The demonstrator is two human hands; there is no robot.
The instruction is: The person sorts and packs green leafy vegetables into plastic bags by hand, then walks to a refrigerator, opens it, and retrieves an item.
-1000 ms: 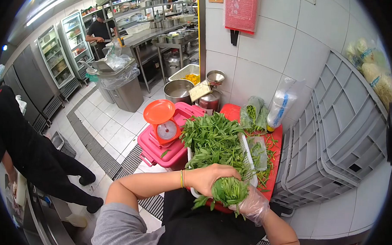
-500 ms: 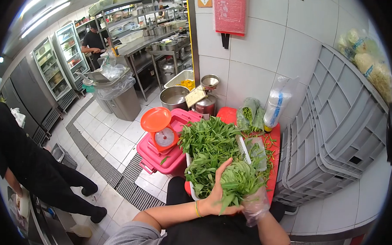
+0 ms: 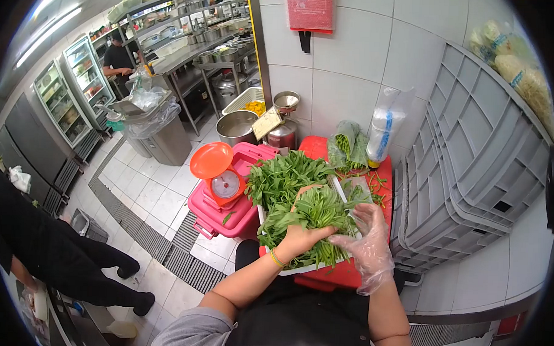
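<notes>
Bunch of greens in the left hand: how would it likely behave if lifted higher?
The bunch would probably flex and feel light for its bulk, as it looks to be mostly thin, loosely layered leaves. Its outer leaves splay beyond the left hand, so a few might droop or slip free.

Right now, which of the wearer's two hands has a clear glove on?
The right hand; the left hand is ungloved, with a yellow band at its wrist.
</notes>
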